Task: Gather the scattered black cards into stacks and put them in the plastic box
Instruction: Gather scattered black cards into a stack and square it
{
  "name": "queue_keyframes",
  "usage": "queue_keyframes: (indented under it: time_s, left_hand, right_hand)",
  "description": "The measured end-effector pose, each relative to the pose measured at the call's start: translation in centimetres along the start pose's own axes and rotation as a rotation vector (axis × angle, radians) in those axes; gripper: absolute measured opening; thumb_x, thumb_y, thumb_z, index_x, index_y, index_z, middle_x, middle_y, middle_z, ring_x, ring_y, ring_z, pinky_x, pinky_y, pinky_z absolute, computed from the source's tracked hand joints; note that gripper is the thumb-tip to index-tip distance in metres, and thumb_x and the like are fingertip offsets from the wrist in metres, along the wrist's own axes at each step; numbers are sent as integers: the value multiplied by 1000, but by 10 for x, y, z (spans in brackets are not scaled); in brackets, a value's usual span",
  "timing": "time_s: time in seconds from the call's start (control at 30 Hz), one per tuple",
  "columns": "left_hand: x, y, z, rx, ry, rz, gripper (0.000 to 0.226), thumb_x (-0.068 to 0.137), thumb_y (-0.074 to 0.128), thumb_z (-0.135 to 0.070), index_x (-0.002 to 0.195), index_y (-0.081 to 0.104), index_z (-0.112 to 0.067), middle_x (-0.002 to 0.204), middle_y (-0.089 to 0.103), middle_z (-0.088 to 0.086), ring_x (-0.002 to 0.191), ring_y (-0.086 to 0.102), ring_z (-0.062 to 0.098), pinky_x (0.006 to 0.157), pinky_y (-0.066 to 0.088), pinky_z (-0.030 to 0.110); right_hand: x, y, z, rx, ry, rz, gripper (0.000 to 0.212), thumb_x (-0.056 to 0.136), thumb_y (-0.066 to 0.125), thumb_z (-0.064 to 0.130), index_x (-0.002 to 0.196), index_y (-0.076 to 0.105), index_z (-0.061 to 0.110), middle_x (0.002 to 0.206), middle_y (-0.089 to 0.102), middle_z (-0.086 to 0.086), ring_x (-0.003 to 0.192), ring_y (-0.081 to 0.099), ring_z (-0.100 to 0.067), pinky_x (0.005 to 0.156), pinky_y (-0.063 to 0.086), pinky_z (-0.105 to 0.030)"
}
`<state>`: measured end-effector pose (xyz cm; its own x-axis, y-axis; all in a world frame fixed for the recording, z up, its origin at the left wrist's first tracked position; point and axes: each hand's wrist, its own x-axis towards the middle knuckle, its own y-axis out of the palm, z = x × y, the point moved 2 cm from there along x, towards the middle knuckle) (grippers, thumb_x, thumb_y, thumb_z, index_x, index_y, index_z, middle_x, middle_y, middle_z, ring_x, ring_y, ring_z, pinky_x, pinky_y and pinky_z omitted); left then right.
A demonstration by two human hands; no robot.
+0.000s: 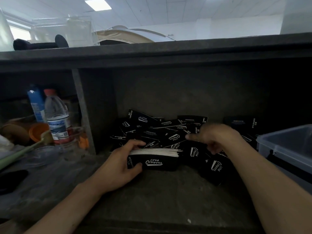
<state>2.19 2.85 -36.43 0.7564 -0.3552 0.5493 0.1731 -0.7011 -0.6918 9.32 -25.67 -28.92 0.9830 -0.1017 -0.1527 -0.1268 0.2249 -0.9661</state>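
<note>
left hand (pixel 118 164) grips a white-edged stack (pixel 154 160) on the tabletop (pixel 160 196). right hand (pixel 215 139), blurred, curls over loose black cards (pixel 152 129) behind, grip unclear. box (pixel 287 149) far right.

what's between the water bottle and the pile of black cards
A grey upright divider stands between the water bottle and the pile of cards, each in its own compartment; the head view shows it.

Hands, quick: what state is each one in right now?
Left hand: grips the stack of cards.
Right hand: over the loose card pile, blurred; whether it holds a card cannot be told.
</note>
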Motion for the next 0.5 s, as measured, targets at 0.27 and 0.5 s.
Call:
queue_keyframes:
  time_s: [0.27, 0.5]
  left_hand:
    - [1, -1, 1, 54, 45, 7, 46, 82, 64, -34, 127, 61, -28, 116, 54, -17, 111, 61, 7, 96, 48, 22]
    - [2, 0, 3, 81, 30, 0, 63, 81, 63, -38, 141, 50, -25, 132, 48, -19, 124, 51, -2, 106, 40, 17]
  right_hand:
    - [1, 14, 23, 9, -8, -37, 58, 66, 88, 32, 113, 63, 8, 111, 67, -10, 95, 68, -28, 82, 58, -38]
    - [-2, -22, 12, 259, -152, -513, 21, 74, 80, 23, 91, 69, 29, 102, 71, -2, 97, 66, -22, 76, 49, -25]
